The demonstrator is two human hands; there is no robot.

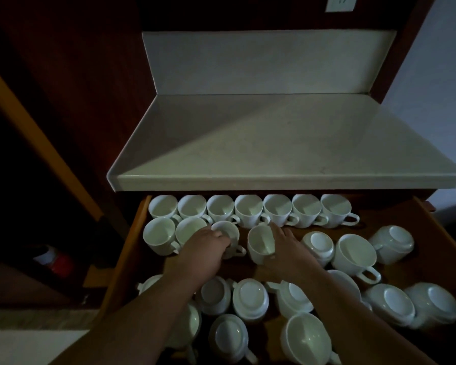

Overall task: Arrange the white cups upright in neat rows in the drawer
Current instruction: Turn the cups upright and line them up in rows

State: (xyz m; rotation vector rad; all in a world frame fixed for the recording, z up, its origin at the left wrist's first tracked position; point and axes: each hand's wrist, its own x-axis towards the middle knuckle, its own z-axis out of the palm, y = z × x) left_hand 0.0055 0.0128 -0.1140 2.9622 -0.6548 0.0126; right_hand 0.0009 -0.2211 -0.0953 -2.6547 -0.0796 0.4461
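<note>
I see the left hand (208, 246) with its fingers curled tight round a cup (228, 231) in the second row, just beside two upright ones. The right hand (284, 245) grips a tipped cup (259, 243) close by. The back row (249, 209) stands upright, tucked under the counter edge (274, 183). In the drawer (133, 233), a thin strip of bare floor lies between the hands and the upside-down cups (250, 296) crowding the front.
</note>
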